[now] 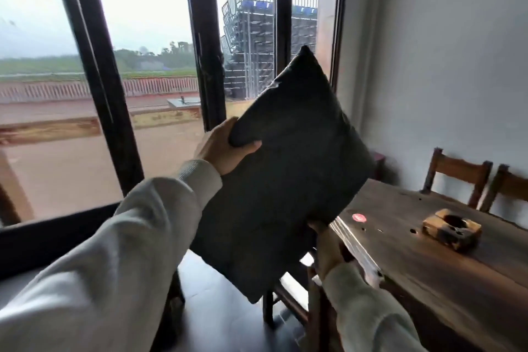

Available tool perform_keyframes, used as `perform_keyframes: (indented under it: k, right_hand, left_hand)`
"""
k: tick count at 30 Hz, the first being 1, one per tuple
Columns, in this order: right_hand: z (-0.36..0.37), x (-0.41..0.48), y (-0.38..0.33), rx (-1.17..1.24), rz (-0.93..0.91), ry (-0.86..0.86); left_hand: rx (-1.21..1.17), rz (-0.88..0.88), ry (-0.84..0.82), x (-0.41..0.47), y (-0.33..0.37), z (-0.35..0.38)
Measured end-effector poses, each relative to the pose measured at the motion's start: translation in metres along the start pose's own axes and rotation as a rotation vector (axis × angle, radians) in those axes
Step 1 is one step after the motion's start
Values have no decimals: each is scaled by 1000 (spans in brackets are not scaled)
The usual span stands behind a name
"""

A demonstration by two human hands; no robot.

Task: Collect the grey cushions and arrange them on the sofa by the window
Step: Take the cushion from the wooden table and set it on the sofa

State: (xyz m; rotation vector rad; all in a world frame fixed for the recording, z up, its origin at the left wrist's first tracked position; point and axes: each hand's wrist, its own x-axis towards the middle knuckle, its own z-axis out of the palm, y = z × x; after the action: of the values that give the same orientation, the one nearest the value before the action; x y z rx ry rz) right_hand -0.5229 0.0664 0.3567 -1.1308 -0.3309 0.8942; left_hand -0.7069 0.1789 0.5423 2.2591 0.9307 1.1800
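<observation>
A dark grey square cushion (pixel 288 168) hangs tilted in the air in front of the window, one corner pointing up. My left hand (pixel 223 148) grips its upper left edge, thumb pressed into the front face. My right hand (pixel 327 248) holds the cushion's lower right edge from underneath, and most of its fingers are hidden behind the fabric. Both arms wear pale sleeves. No sofa shows in this view.
A dark wooden table (pixel 443 266) stands at the right with a wooden ashtray block (pixel 451 233) and a red sticker (pixel 359 218) on it. Two wooden chairs (pixel 457 174) stand against the grey wall. Another chair (pixel 294 303) sits below the cushion. Tall black window frames (pixel 205 46) fill the left.
</observation>
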Motion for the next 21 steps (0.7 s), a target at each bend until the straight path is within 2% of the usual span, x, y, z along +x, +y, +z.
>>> perform_keyframes:
  k: [2,4,5,6,7,8,9,10,12,13,15,18,21]
  right_hand:
    - [64,-13,30,-106,140,-139]
    - [126,-25,58,-404,202,-250]
    - [155,-28,70,-674,137,-324]
    - [183,-30,80,-989,-27,-377]
    - [209,-32,86,-1231,-261,-372]
    - [235,-38,88,-1347,-497,-365]
    - [262,-43,86,-1333,-689,-354]
    - [293,-47,88,-1218,-842,-345]
    - [332,-53,80,-979,-1047,-252]
    - [353,-56,78,-955,-1113,-208]
    - [397,-58,74,-1112,-1194,-247]
    - [451,-43,65,-1534,-1160,-475]
    - [506,-25,79,-1733,-1115,-619]
  left_hand:
    - [87,20,61,-8,-30,-54]
    - [204,33,127,-15,-61,-109]
    - [298,43,151,-18,-77,-136]
    - [408,54,154,-19,-94,-162]
    - [502,62,137,-22,-110,-186]
    - [575,68,112,-27,-126,-208]
    - [624,81,89,-29,-142,-227]
    - [667,91,72,-31,-163,-249]
    - [754,121,78,-37,-191,-271]
    - [790,134,80,-39,-205,-284]
    - [830,134,55,-45,-239,-314]
    - [833,140,-15,-51,-278,-347]
    - [776,84,-61,-45,-325,-372]
